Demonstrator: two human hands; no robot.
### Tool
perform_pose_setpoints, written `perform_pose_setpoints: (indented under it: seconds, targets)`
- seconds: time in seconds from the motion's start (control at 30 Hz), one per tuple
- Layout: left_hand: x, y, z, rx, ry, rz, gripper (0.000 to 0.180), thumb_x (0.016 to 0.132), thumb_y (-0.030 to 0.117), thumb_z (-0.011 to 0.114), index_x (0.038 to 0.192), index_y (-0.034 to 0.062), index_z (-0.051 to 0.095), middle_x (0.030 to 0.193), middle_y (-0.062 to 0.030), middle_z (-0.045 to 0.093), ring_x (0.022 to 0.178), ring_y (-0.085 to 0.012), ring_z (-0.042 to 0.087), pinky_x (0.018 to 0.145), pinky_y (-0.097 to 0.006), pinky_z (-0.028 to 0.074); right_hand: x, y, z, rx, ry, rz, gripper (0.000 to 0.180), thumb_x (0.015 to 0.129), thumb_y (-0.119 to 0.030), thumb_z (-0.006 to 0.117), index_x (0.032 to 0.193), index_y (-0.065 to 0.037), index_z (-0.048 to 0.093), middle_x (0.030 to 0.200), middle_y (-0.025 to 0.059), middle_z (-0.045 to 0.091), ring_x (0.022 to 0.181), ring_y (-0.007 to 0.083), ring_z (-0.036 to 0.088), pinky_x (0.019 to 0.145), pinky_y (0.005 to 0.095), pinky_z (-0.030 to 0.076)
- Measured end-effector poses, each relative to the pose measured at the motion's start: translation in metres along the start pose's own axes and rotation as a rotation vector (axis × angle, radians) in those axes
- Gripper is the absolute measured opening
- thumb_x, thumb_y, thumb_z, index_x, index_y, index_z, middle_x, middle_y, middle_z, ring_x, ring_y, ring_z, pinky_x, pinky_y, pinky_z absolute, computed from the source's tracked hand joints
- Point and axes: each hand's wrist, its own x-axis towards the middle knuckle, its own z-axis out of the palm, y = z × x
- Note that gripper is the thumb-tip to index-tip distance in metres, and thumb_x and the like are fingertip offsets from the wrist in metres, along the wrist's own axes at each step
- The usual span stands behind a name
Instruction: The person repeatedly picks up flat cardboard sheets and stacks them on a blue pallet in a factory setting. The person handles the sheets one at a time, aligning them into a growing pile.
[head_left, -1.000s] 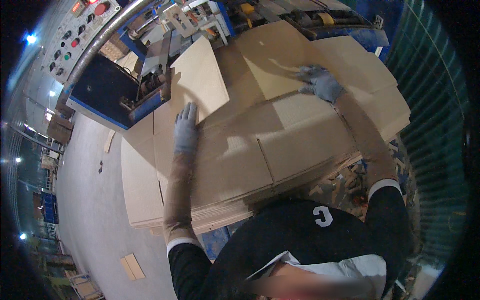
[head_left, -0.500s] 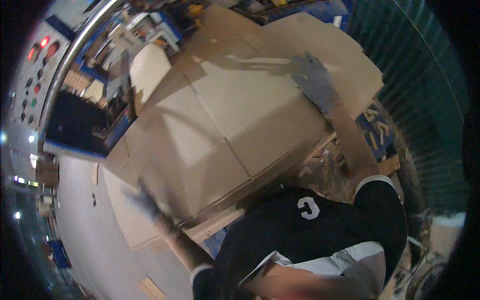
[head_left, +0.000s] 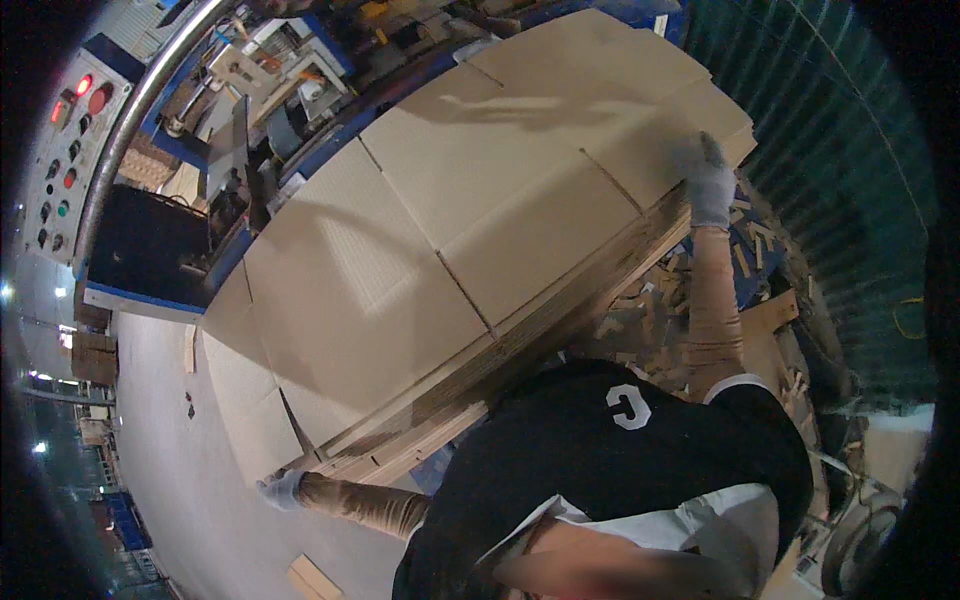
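A flat, slotted brown cardboard sheet [head_left: 400, 260] lies on top of a stack of similar sheets [head_left: 520, 350] in front of me. My left hand [head_left: 283, 489], in a grey glove, is closed at the near left corner of the stack, with its fingertips partly hidden. At the right end, my right hand [head_left: 708, 180], also gloved, rests against the sheet's edge with its fingers stretched out, slightly blurred. Shadows fall across the top sheet.
Beyond the stack at left stands a blue machine [head_left: 225, 270] with a metal rail [head_left: 125, 140] and a control panel [head_left: 75, 150]. Cardboard scraps [head_left: 640, 320] litter the area between me and the stack. A green corrugated wall [head_left: 830, 190] rises at right.
The raised cardboard parts at the far left and far right now lie flat. My right hand has moved right and nearer to the edge; my left hand has come down to the near corner.
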Motion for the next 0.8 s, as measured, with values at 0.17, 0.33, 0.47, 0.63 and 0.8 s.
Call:
perform_pose_setpoints:
  seconds: [0.17,0.33,0.47,0.63,0.8]
  targets:
    - [0.035,-0.006,0.0,-0.032,-0.709,0.341,0.064,0.083,-0.004,0.061,0.139,0.0016,0.032,0.123,-0.0165,0.056,0.107,-0.0266,0.057,0.092,-0.038,0.049,0.016,-0.03,0.009,0.856,0.243,0.21,0.028,0.087,-0.008,0.061,0.113,-0.003,0.054,0.109,0.011,0.061,0.098,0.0221,0.06,0.087,0.0348,0.048]
    - [0.006,0.036,-0.002,-0.375,-0.786,-0.135,0.037,0.089,0.019,0.056,0.115,-0.0073,0.057,0.114,-0.0159,0.06,0.102,-0.0256,0.057,0.091,-0.039,0.046,0.02,-0.086,-0.026,0.385,-0.115,-0.195,0.033,0.088,-0.01,0.06,0.119,-0.002,0.055,0.114,0.0092,0.062,0.103,0.0224,0.059,0.089,0.0346,0.047]
    - [-0.06,0.068,-0.048,-0.163,-0.872,0.094,0.036,0.086,0.014,0.059,0.116,-0.0058,0.058,0.116,-0.014,0.06,0.105,-0.0245,0.057,0.094,-0.039,0.045,-0.042,-0.112,-0.077,-0.06,-0.094,-0.164,0.034,0.088,-0.013,0.059,0.12,0.0,0.058,0.113,0.0081,0.065,0.105,0.0218,0.059,0.091,0.0339,0.046]
    - [-0.176,0.079,-0.06,0.186,-1.334,0.689,0.047,0.078,-0.002,0.054,0.125,0.0001,0.053,0.13,-0.0176,0.053,0.118,-0.0324,0.051,0.101,-0.042,0.04,-0.094,-0.093,-0.065,-0.24,-0.933,-0.942,0.035,0.073,-0.002,0.06,0.107,-0.007,0.065,0.12,0.0122,0.062,0.117,0.0301,0.055,0.1,0.0425,0.04]
    - [-0.232,0.093,-0.021,0.492,-1.667,1.454,0.056,0.073,-0.002,0.053,0.129,0.0061,0.05,0.137,-0.0178,0.046,0.128,-0.0387,0.041,0.107,-0.053,0.029,-0.09,-0.074,-0.035,-0.43,-1.14,-0.989,0.04,0.069,-0.013,0.068,0.109,-0.01,0.065,0.124,0.0105,0.06,0.125,0.03,0.048,0.107,0.046,0.033]
